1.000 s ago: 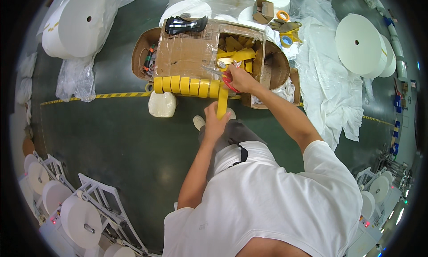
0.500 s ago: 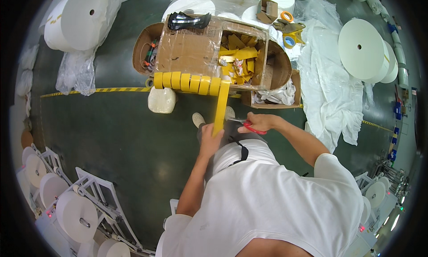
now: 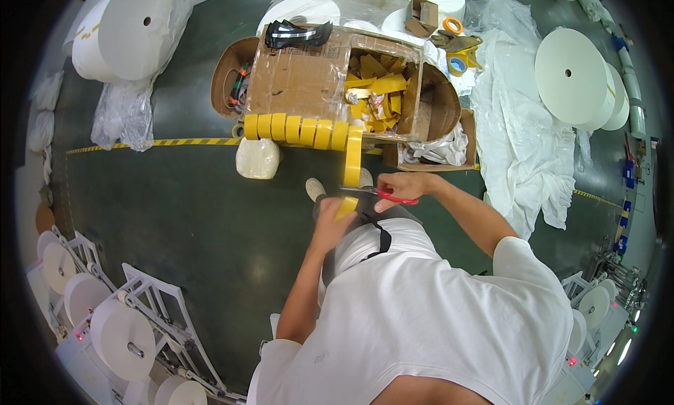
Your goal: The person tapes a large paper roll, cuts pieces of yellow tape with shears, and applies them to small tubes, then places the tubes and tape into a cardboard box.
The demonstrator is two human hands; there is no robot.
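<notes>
My right hand (image 3: 408,185) grips red-handled scissors (image 3: 397,197), whose blades point left across the lower end of a yellow tape strip (image 3: 353,159). That strip hangs from the near edge of the cardboard box (image 3: 302,78). Just below the blades, my left hand (image 3: 328,226) is closed on a short yellow tape piece (image 3: 346,207), which looks separate from the hanging strip. A row of several short yellow tape pieces (image 3: 307,132) hangs along the box's near edge, left of the strip.
Yellow scraps (image 3: 386,85) fill the box's open right part. A dark curved bundle (image 3: 298,34) lies on top. Left of my feet sits a pale wrapped block (image 3: 257,158). White cloth (image 3: 516,131) spreads at the right; a large white roll (image 3: 137,33) stands far left.
The scissors have moved left across the tape strip. The strip is shorter, and its lower piece is now apart in my left hand.
</notes>
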